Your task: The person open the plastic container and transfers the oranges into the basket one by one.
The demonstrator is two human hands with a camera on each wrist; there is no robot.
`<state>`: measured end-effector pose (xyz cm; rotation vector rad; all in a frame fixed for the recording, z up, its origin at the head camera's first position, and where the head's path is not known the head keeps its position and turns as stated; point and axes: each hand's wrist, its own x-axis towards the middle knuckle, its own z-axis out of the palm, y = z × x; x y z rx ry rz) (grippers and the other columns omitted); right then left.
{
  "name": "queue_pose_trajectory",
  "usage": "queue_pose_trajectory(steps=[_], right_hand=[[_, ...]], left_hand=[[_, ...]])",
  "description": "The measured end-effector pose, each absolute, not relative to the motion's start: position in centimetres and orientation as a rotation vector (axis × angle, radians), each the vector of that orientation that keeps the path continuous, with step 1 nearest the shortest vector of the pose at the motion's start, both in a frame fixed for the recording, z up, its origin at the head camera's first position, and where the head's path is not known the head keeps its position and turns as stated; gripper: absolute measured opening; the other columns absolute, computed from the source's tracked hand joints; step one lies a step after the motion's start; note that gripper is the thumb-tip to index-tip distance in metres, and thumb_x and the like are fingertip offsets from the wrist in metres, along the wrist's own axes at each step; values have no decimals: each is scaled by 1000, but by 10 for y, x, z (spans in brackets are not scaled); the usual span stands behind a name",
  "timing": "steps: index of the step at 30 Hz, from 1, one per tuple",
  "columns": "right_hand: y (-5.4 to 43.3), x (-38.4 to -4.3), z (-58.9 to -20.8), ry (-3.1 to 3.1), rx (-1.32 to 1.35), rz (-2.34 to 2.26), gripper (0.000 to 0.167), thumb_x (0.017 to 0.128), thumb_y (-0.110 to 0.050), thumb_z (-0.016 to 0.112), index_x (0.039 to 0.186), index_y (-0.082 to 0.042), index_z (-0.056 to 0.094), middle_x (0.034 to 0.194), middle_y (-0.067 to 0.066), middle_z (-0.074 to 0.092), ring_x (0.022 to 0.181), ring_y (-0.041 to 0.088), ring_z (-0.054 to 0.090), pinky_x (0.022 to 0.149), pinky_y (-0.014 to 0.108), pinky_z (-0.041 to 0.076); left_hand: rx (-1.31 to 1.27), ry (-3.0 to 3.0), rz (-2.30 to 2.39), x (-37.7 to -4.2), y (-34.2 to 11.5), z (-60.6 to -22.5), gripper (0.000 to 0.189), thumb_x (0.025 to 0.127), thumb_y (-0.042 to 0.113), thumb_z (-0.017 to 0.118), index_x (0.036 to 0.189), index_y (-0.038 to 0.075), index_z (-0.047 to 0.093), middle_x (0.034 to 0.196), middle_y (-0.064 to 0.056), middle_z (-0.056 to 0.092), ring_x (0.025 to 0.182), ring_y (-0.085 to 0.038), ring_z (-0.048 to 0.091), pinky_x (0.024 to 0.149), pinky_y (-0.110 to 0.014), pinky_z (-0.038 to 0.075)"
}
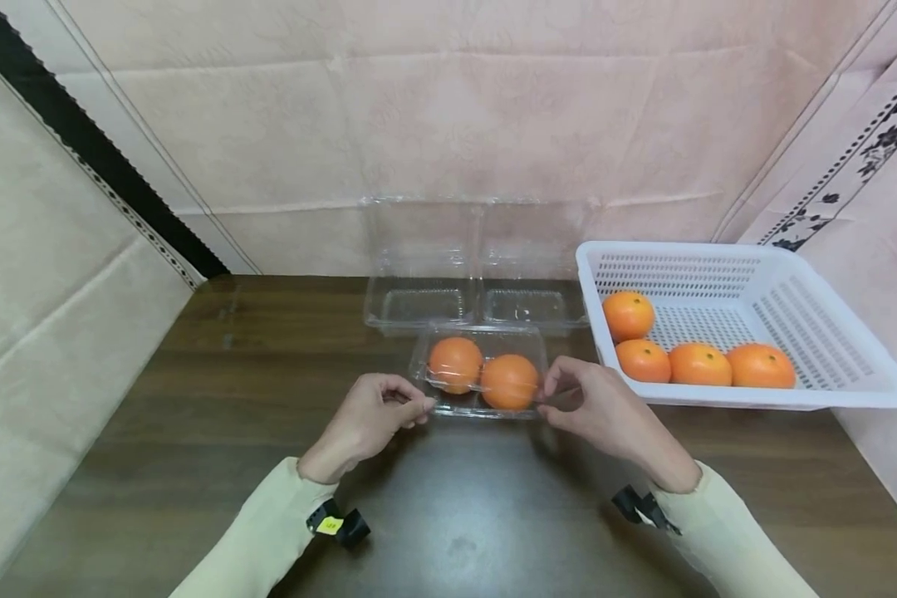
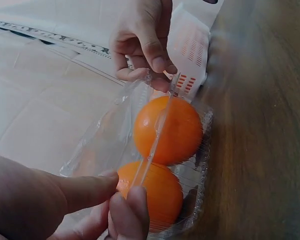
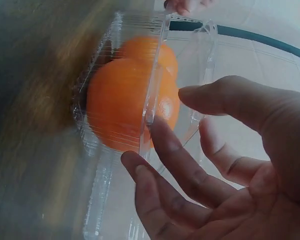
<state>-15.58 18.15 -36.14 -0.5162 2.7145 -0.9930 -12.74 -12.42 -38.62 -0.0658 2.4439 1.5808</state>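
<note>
Closest are two pale sleeves (image 1: pixel 250 536), each with a small black gadget (image 1: pixel 340 523) at the wrist (the left one has a yellow sticker).

Past the sleeves come the hands. The left hand (image 1: pixel 374 419) has its grip pinching the front left edge of a clear plastic box (image 1: pixel 463 409). The right hand (image 1: pixel 605 411) is at the box's right end, its grip bent but a bit spread, with a fingertip touching the rim.

The box sits on the brown wood surface (image 1: pixel 194 415), in the middle, between the two hands. Inside are two oranges (image 1: pixel 509 382), side by side and close together. The lid is over them (I cannot tell if it is down all the way).

To the right is a white basket (image 1: pixel 762 399) with holes, holding four more oranges (image 1: pixel 700 365) along its left and front sides.

Just behind the box, two more clear boxes (image 1: pixel 419 311) stand side by side with their lids up. Farthest back hangs a pinkish wall cloth (image 1: pixel 448 124) with creases.
</note>
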Motion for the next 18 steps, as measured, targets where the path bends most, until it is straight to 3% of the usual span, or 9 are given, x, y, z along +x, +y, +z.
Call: queue_pose_trajectory(steps=[5,12,18], right_hand=[[184,-156,-360,2730,-516,-992,25,87,-16,82,100,-18,61,105,-3,75,105,23,70,91,47,61],[184,-154,-355,2742,-484,-1040,32,88,-17,81,109,-18,57,115,2,72,112,27,67,98,52,59],[184,-154,-355,2755,-564,-1165,49,88,-14,80,124,-17,47,118,6,68,115,27,68,102,52,58]], left_hand=[[-118,2400,1652,-132,-125,-388,21,95,13,74,110,3,63,91,-12,71,83,-26,71,77,-38,65],[-200,2319,1679,-133,-128,-390,43,94,13,74,132,5,54,108,-15,68,93,-24,75,87,-39,64],[-150,2179,1774,-135,-131,-394,38,97,5,68,132,-3,57,110,-20,71,96,-27,76,94,-42,62]])
